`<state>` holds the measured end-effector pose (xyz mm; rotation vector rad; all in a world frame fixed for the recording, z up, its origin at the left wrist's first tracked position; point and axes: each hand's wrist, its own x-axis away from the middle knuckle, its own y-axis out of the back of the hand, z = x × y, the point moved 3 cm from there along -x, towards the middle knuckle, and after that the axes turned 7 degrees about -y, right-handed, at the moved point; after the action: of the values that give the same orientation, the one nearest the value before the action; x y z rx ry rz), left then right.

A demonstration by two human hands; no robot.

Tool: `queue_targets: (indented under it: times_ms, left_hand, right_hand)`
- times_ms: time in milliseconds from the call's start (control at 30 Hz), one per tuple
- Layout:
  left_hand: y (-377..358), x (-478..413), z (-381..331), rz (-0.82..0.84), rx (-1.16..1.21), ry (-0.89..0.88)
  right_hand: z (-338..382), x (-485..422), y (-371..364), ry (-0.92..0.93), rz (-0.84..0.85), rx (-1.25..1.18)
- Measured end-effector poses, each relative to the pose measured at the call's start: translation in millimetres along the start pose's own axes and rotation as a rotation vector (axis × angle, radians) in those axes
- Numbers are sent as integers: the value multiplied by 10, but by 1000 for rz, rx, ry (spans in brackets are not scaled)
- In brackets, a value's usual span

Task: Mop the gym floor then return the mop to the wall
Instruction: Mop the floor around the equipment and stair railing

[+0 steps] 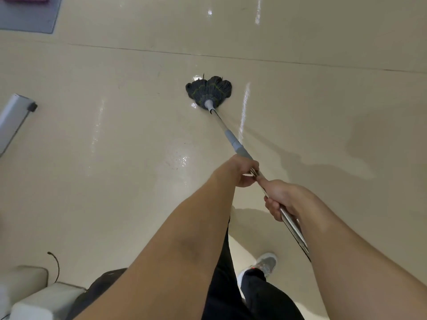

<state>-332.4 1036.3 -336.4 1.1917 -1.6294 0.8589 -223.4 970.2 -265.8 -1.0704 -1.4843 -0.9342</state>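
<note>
A mop with a dark grey string head lies spread on the beige gym floor ahead of me. Its metal handle, with grey plastic sleeves, slants back toward me. My left hand grips the handle just below the lower grey sleeve. Behind it my right hand grips the bare steel part nearer my body. The two hands almost touch. Wet streaks shine on the floor around the mop head.
A grey mat with a pink item on it lies at the far left. A grey machine leg juts in from the left edge. White equipment sits at the bottom left. My shoe stands below the handle.
</note>
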Motion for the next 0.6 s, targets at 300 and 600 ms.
queue_targets:
  times_ms: [300,600]
  left_hand:
    - [-1430,753,1172,223,74,147]
    - [-1147,729,1065,173,213,67]
  right_hand:
    - [-1844,125,605,-127,-64,195]
    - [-1459,70,487,-57,-154,404]
